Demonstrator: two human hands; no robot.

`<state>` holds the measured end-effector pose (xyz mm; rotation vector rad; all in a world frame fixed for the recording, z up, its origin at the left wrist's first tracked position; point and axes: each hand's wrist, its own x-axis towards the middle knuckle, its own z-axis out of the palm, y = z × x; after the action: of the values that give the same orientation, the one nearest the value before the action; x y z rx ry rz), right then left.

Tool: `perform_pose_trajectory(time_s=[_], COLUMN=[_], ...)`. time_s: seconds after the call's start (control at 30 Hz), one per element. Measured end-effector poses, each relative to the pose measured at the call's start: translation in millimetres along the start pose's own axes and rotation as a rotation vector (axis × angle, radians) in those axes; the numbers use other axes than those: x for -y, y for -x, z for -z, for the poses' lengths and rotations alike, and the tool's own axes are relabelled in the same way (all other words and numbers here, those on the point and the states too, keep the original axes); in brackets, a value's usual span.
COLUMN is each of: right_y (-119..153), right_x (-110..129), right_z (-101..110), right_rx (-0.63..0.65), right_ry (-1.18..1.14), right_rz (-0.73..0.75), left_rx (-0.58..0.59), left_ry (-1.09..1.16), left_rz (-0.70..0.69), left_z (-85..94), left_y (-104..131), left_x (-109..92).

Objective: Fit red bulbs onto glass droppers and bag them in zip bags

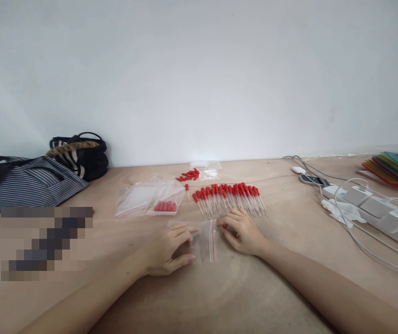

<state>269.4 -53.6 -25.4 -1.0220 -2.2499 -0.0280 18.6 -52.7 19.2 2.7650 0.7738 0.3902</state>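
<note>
A clear zip bag [203, 243] with a red line along its right edge lies flat on the table between my hands. My left hand [171, 248] rests on the bag's left part, thumb and fingers apart. Beside its red-lined edge is my right hand [241, 232], fingers curled but apart, fingertips near the bag. Just beyond, a row of clear droppers with red bulbs [235, 192] lies side by side. A bag holding several red-topped pieces [165, 206] sits to the left, on other clear bags [132, 199]. One single dropper [186, 188] lies between bags and row.
Loose red bulbs [189, 175] and clear tubes [210, 174] lie farther back. A striped bag [35, 181] and a black bag [92, 160] stand left. On the right are a power strip [375, 208] with cables, a small black device [314, 180] and colourful sheets [393, 169].
</note>
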Motion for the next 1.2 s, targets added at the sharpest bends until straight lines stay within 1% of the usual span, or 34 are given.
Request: perform_pose_trajectory(time_s=[0.1,0.17,0.23,0.33,0.43,0.5,0.63,0.77,0.87,0.93,1.03,1.13,1.2], right_y=[1,1,1,0,-1,-1,-2,-4,-5,-6,-6,-6,-7], right_x=[-4,-4,-2,1,3,4,6,14,21,24,25,25,25], right_z=[3,6,7,8,7,6,6,5,2,0,0,2,4], right_rx=[0.014,0.049,0.087,0.123,0.139,0.142,0.144,0.201,0.245,0.283,0.329,0.348,0.35], right_ry=[-0.027,-0.058,-0.085,-0.118,-0.114,-0.091,-0.087,-0.111,-0.137,-0.161,-0.171,-0.14,-0.118], right_rz=[-0.008,0.006,0.04,0.087,0.12,0.14,0.177,0.232,0.278,0.305,0.332,0.346,0.369], left_rx=[0.076,0.126,0.143,0.113,0.067,0.067,0.06,0.025,0.032,0.029,0.019,0.005,-0.032], left_ry=[0.037,0.042,0.032,0.0,0.001,0.03,0.064,0.069,0.075,0.083,0.106,0.139,0.143], left_rz=[0.063,0.104,0.158,0.199,0.17,0.149,0.156,0.177,0.203,0.218,0.206,0.203,0.211], left_z=[-8.9,-13.2,-14.7,-13.7,-13.5,-15.5,-22.5,-27.7,-29.5,-29.9,-29.2,-26.6,-24.1], left_y=[-3,1,6,10,6,0,-7,-6,-5,-4,-3,-1,0], left_x=[-2,-3,-5,-10,-13,-14,-14,-13,-13,-13,-13,-10,-5])
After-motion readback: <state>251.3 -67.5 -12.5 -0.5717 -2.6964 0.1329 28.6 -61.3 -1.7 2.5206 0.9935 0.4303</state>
